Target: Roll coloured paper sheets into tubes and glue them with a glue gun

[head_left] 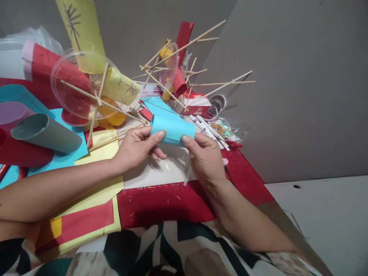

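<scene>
A light blue paper sheet (171,127), curled into a roll, is held between both hands above a white sheet (155,168). My left hand (137,147) pinches its left end, thumb on top and fingers curled beneath. My right hand (205,157) grips its right end, thumb pressed on the paper edge. Both hands hover just above the red table covering (161,203).
Wooden sticks (172,63) stick out of a pile with clear plastic lids (77,86), yellow paper with drawn branches (82,27), red rolls and a grey paper tube (46,132). Markers (208,130) and tape rolls (217,105) lie behind the right hand. Grey wall to the right.
</scene>
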Motion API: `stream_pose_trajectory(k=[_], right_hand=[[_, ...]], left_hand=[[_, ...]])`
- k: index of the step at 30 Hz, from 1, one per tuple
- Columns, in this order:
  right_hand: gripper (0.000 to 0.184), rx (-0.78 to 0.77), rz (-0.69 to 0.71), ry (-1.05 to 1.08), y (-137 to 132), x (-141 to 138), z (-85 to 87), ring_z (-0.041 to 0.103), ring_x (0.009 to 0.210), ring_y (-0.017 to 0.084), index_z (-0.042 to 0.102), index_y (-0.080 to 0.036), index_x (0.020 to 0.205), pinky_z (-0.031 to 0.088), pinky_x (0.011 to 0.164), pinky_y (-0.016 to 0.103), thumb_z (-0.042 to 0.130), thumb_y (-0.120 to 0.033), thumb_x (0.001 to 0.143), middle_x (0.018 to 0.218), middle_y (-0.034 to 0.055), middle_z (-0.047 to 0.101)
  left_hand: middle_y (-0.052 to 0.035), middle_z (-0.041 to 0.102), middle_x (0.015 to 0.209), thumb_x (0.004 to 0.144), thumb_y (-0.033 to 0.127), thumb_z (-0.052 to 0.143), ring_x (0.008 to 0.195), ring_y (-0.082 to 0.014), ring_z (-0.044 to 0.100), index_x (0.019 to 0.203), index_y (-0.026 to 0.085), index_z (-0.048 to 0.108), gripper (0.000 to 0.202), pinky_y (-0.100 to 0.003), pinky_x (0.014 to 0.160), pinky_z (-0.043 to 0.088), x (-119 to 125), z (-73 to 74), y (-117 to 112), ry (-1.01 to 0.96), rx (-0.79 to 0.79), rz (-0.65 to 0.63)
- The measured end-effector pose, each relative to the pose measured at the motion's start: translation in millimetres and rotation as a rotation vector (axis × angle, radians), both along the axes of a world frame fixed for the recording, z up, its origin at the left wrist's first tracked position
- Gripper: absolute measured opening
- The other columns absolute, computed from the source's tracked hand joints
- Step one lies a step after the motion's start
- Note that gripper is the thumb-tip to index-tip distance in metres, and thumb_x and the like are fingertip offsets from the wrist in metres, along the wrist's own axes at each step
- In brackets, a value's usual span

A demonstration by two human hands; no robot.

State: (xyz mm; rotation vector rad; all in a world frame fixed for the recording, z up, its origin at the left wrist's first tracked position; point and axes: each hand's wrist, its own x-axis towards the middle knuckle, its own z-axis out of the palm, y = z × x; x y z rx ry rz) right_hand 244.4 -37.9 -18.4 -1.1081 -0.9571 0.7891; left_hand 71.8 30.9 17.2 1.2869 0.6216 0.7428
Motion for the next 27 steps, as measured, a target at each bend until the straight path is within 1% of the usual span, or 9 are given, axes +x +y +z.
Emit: stream_pose_trajectory(k=[5, 10, 13, 15, 19, 25, 27], right_hand=[[0.012, 0.002, 0.012, -0.014, -0.5, 1.7, -0.8, 0.061, 0.074, 0.016, 0.079, -0.027, 0.076, 0.048, 0.07, 0.03, 0.081, -0.039, 0.079, 0.075, -0.0019, 0.07], [0.01, 0.018, -0.001, -0.023, 0.6, 3.3, -1.5, 0.062, 0.077, 0.016, 0.08, -0.029, 0.083, 0.05, 0.074, 0.032, 0.08, -0.039, 0.079, 0.078, -0.0022, 0.071], [0.012, 0.013, -0.011, -0.03, 1.2, 3.7, -1.3, 0.064, 0.08, 0.018, 0.08, -0.029, 0.083, 0.051, 0.076, 0.034, 0.08, -0.04, 0.079, 0.08, -0.0014, 0.072], [0.011, 0.018, -0.006, -0.032, 1.3, 3.9, -1.5, 0.064, 0.079, 0.018, 0.08, -0.029, 0.082, 0.051, 0.077, 0.034, 0.08, -0.04, 0.079, 0.079, -0.0016, 0.072], [0.008, 0.023, 0.022, -0.007, 1.5, 4.5, -2.9, 0.063, 0.077, 0.015, 0.081, -0.031, 0.088, 0.049, 0.079, 0.032, 0.079, -0.035, 0.081, 0.076, -0.0037, 0.071], [0.01, 0.014, 0.06, 0.007, 1.5, 3.3, -2.7, 0.067, 0.088, 0.015, 0.081, -0.032, 0.094, 0.049, 0.092, 0.033, 0.076, -0.034, 0.086, 0.087, -0.0036, 0.077], [0.01, 0.008, 0.057, 0.003, 1.1, 2.6, -1.7, 0.066, 0.088, 0.015, 0.081, -0.031, 0.093, 0.049, 0.09, 0.032, 0.076, -0.034, 0.085, 0.087, -0.0034, 0.076]], left_hand=[[0.0004, 0.069, 0.057, 0.076, 0.049, 0.081, 0.05, -0.0121, 0.069, 0.085, 0.012, 0.07, 0.04, -0.016, 0.047, 0.054, -0.4, -2.3, 2.9, -0.033, -0.013, -0.041], [0.0014, 0.07, 0.058, 0.078, 0.041, 0.083, 0.052, -0.0121, 0.07, 0.087, 0.013, 0.071, 0.031, -0.015, 0.048, 0.055, -1.8, -1.9, 4.2, -0.04, -0.041, -0.093], [0.0011, 0.071, 0.057, 0.077, 0.037, 0.083, 0.053, -0.012, 0.071, 0.086, 0.013, 0.072, 0.028, -0.014, 0.048, 0.055, -2.5, -2.0, 4.2, -0.036, -0.055, -0.089], [0.0005, 0.071, 0.057, 0.078, 0.037, 0.083, 0.052, -0.0116, 0.07, 0.087, 0.013, 0.073, 0.027, -0.014, 0.048, 0.054, -2.9, -2.9, 4.5, -0.039, -0.049, -0.075], [-0.0013, 0.073, 0.057, 0.081, 0.04, 0.08, 0.05, -0.0099, 0.068, 0.087, 0.013, 0.074, 0.028, -0.013, 0.048, 0.054, -3.3, -4.4, 5.5, -0.019, -0.028, -0.061], [0.0, 0.072, 0.055, 0.077, 0.043, 0.083, 0.049, -0.0099, 0.068, 0.085, 0.013, 0.073, 0.033, -0.013, 0.047, 0.053, -1.5, -3.2, 5.0, -0.018, -0.028, -0.039], [0.0006, 0.072, 0.056, 0.079, 0.042, 0.082, 0.05, -0.0096, 0.068, 0.086, 0.014, 0.073, 0.03, -0.013, 0.047, 0.053, -1.0, -3.3, 4.7, -0.023, -0.026, -0.038]])
